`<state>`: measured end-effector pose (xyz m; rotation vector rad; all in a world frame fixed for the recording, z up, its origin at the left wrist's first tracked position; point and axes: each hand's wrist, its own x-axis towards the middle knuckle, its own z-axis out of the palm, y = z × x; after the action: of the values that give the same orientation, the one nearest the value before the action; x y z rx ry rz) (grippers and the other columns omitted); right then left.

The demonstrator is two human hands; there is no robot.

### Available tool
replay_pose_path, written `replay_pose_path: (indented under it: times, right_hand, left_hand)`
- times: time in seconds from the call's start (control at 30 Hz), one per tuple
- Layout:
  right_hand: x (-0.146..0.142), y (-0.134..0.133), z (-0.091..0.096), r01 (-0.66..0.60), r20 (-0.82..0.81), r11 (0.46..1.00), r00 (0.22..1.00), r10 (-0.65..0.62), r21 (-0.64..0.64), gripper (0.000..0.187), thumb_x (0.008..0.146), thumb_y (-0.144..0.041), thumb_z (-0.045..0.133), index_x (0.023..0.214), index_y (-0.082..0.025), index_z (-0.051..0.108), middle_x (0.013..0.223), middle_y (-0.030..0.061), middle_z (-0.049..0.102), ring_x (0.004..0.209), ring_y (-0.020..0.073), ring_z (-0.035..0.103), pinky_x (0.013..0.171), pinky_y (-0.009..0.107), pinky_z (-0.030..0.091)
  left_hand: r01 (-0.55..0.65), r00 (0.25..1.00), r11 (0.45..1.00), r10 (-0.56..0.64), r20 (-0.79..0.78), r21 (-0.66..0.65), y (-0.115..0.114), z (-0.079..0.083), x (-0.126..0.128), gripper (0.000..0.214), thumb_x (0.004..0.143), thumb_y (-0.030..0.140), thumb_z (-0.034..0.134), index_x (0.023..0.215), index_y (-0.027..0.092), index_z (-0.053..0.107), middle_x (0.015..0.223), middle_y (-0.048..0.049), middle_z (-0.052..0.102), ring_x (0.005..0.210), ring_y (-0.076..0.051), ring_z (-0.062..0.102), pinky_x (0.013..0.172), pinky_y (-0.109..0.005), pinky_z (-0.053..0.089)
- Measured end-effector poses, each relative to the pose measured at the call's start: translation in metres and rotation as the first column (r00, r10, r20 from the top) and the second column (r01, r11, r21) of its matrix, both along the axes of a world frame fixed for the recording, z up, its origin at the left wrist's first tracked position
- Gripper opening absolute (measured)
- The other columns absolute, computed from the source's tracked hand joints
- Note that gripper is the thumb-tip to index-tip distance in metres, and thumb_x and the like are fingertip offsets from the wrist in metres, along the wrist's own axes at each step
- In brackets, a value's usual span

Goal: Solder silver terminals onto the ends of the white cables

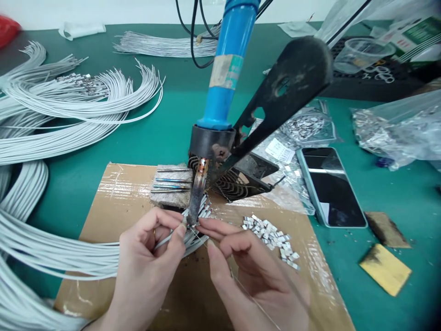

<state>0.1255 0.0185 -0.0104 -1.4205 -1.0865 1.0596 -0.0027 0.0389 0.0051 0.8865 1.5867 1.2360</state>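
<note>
From where I stand, I take the tip of the soldering iron point(218, 99) as the centre of the clock, with twelve pointing away from the person. The iron is fixed in a black holder point(296, 69), its tip downward. The left hand point(148, 257) is at about half past seven; its thumb and forefinger are pinched on a cable point(184, 221), just at the tip. The right hand point(255, 266) is at four o'clock. A thin wire point(255, 301) runs across it up to the tip, and the forefinger points there also; how firmly these fingers grip, I cannot tell.

Under the hands lies cardboard point(113, 193). Small metal pieces point(270, 236) are spread on it at three o'clock, near the right hand. At eleven stands a block point(172, 195) with some metal rods on top. White cables point(79, 257) come in from between eight and nine, and more bundles point(82, 105) curve around ten and eleven. Farther out are a phone point(334, 186), between two and three, and a yellow sponge point(386, 269), past three.
</note>
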Motion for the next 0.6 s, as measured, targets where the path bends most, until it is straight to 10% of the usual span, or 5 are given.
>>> replay_pose_path:
  times: [0.6]
  right_hand:
    - [-0.0009,0.0012,0.0009,0.003,-0.019,1.0,1.0,-0.002,0.005,0.02,0.086,-0.015,0.072,0.071,-0.025,0.063,0.105,0.006,0.085,0.098,0.0245,0.082,0.089,0.033,0.062]
  left_hand:
    - [0.001,1.0,1.0,-0.001,-0.011,0.005,-0.0008,0.0001,-0.0023,0.012,0.074,0.015,0.077,0.064,0.02,0.071,0.071,-0.0004,0.078,0.053,-0.01,0.063,0.047,-0.015,0.05]
